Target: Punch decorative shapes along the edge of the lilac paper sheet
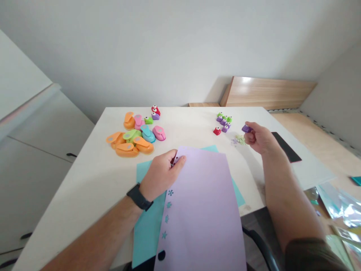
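My left hand (162,171), with a black watch on its wrist, grips the top left corner of a lilac paper sheet (201,203). Down the sheet's left edge runs a column of small cut-out shapes, with a round hole near the bottom. Under it lies a turquoise sheet (149,229). Off to the right, my right hand (259,138) pinches a small purple craft punch (246,128) above the table. Beneath that hand is a little heap of green and lilac paper bits (239,140).
Larger orange, pink, green and blue punches (126,149) cluster on the table's left. Small punches (225,121) stand at the back right, a red one (217,131) beside them. A black flat panel (286,146) lies right of my arm. Plastic packets (335,203) sit far right.
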`<state>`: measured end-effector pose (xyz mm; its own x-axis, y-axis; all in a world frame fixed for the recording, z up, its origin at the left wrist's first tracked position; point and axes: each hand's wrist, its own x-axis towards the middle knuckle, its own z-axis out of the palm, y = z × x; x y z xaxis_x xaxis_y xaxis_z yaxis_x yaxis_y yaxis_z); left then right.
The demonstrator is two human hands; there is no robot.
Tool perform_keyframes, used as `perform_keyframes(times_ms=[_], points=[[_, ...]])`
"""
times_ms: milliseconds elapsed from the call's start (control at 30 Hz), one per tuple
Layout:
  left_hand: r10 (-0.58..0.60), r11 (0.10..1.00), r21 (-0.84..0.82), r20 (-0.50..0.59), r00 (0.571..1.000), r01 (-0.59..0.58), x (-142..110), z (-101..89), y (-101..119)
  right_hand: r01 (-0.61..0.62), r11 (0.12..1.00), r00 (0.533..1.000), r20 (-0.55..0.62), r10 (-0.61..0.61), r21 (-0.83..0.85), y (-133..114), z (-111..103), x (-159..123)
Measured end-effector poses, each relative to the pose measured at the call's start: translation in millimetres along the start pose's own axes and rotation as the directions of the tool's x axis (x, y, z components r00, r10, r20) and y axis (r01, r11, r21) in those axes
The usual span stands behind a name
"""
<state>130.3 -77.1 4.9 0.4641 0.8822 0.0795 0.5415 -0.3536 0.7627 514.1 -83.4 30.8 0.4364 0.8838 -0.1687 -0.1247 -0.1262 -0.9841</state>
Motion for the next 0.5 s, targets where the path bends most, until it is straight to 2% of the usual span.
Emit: perform_keyframes(times_ms=[100, 200, 333, 500], points=[[-0.007, 1.0, 0.005, 0.004, 1.0, 0.007, 0.1, 0.3, -0.4, -0.012, 1.0, 0.999, -0.053, 0.011, -0.023, 14.1, -11.6, 8.8], [-0.011, 1.0, 0.008, 0.004, 1.0, 0.011, 0.6, 0.8, -0.9, 0.01, 0.999, 0.996, -0.085, -0.014, -0.046, 21.6, -13.5, 13.8], [-0.006, 1.0, 0.01, -0.001, 1.0, 0.006, 1.3, 0.9, -1.5, 0.046, 0.995, 0.995, -0.089, -0.054, -0.088, 24.4, -13.3, 16.1], [-0.004, 1.0, 0.01, 0.001, 1.0, 0.004, 1.0, 0.6, -1.7, 0.028, 0.994, 0.997, -0.066, -0.035, -0.106, 24.4, -12.7, 16.0]])
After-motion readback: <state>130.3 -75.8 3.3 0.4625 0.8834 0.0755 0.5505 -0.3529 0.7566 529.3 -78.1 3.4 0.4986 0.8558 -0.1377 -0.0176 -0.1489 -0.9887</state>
